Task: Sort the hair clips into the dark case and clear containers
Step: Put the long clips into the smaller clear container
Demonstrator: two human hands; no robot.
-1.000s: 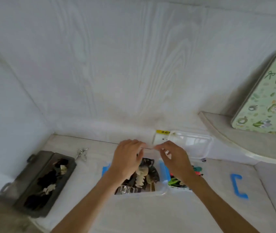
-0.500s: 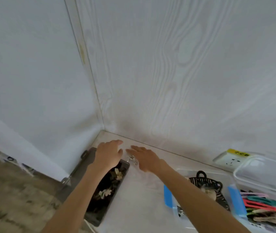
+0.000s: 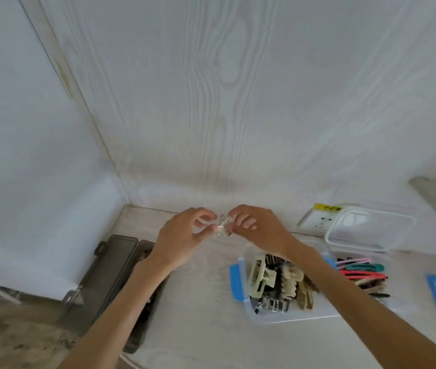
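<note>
Pinching a small clear hair clip (image 3: 222, 227) between both hands, left hand (image 3: 182, 235) fingertips on its left end, right hand (image 3: 254, 230) on its right, raised above table (image 3: 206, 328), dark case (image 3: 110, 283) below left forearm, clear container (image 3: 272, 288) of claw clips under right wrist.

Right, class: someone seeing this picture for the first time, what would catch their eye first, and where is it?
First, the two hands meeting mid-frame: the left hand and right hand pinch a small clear hair clip between them above the table. Next, the clear container below the right wrist, full of beige and dark claw clips, with bright flat clips to its right. The open dark case lies at the left.
</note>
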